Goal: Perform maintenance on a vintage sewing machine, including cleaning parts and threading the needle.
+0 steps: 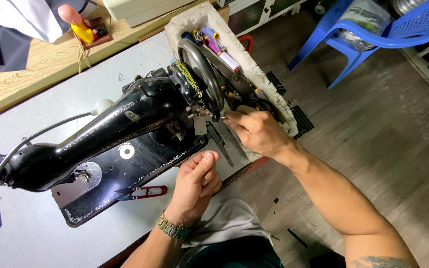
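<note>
A black sewing machine (120,149) lies tilted on the grey worktop (35,238), its handwheel (202,74) pointing to the far right. The right hand (256,131) reaches in from the right, thumb and forefinger pinched nearly closed on a small dark tool (216,117), seemingly a screwdriver, whose tip meets the fittings just below the handwheel; what exactly the tip engages is too small to tell. The left hand (197,181) sits at the near edge of the machine's base, fingers curled shut into a loose fist against the base plate, apparently bracing it; whether it holds anything inside is hidden. A red thread snip (147,192) lies on the worktop just beside the base, near the left hand. Behind the handwheel, a white foam box (274,92) holds spools and small parts. To do this work well, I judge the tool should stay square to the fastener, with steady inward pressure so the tip does not slip, while the left hand keeps the machine from rocking. Small turns with a light pinch suit such a tiny part, and any loosened piece wants catching before it drops towards the floor (373,149) on the right.
</note>
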